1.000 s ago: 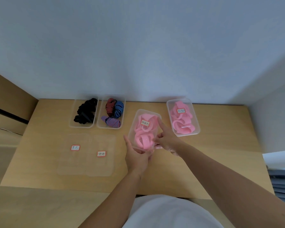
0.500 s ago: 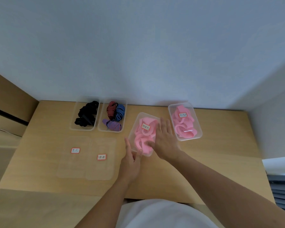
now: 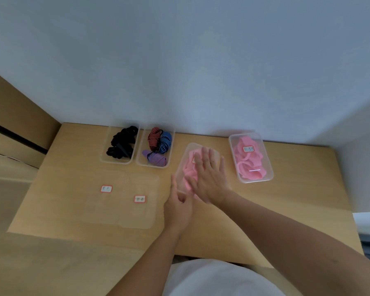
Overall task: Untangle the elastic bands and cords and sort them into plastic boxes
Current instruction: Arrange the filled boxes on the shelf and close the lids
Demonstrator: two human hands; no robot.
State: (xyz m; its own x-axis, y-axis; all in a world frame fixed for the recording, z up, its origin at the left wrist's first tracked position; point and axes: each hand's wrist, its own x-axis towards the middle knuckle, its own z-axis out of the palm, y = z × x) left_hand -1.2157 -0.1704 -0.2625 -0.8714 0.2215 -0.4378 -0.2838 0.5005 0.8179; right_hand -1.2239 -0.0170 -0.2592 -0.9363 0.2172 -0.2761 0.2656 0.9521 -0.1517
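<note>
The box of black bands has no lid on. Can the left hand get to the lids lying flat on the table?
Probably yes. The left hand sits right beside the two clear lids, which lie flat on the table to its left, with nothing in between.

- right hand (image 3: 207,178) flat, straight fingers pressing on top of clear rectangular plastic box (image 3: 183,165) of pink elastic bands (image 3: 190,170)
- left hand (image 3: 177,208) at box's near-left corner, fingers curled, grip unclear
- box on light wooden counter (image 3: 286,199)

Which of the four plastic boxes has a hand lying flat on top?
The pink-filled box second from the right: only it has the right hand flat on it.
</note>
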